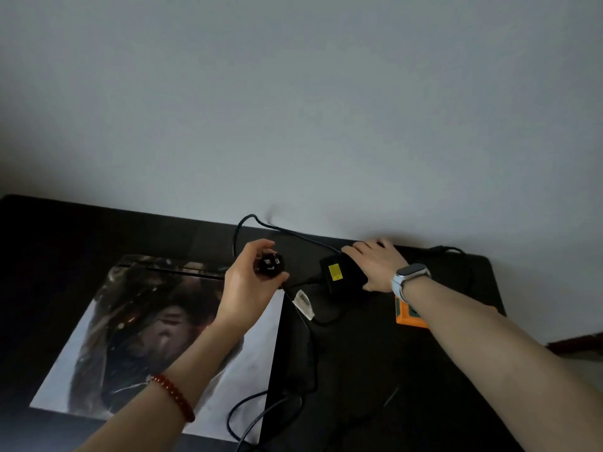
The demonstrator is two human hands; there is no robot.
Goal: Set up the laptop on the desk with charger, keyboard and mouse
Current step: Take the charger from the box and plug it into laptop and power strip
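Left hand [243, 282] pinches the black plug [269, 265] above the desk [375, 353]; right hand [375, 265] curls around the charger brick [339, 274] near the wall, its cable [310, 353] trailing down

Charger brick [342, 274]: black, yellow label up, flat on the desk [375, 353], right hand [380, 267] gripping its far end. Plug [269, 265]: black, prongs toward camera, held off the desk in left hand [246, 288] fingers. Black cable [308, 337] with white tag [304, 303] hangs below that grip, loops toward the near edge.
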